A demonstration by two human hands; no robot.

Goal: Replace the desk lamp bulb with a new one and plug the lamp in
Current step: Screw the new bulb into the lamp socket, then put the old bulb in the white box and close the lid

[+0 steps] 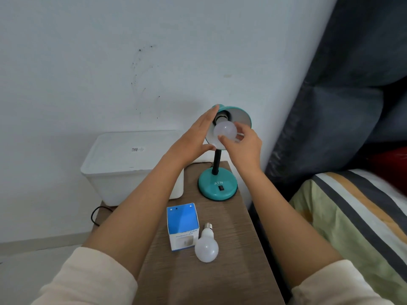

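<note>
A teal desk lamp stands at the back of a narrow wooden bedside table. Its shade is tilted toward me, with a white bulb sitting in its socket. My right hand has its fingertips and thumb closed around that bulb. My left hand lies flat against the shade's left side, thumb under the rim. A second white bulb lies loose on the table, screw base pointing away. Beside it stands a blue and white bulb box.
A white lidded plastic bin sits left of the lamp against the wall. The lamp's black cord runs behind the table and loops down at left. A bed with a striped cover borders the table's right side.
</note>
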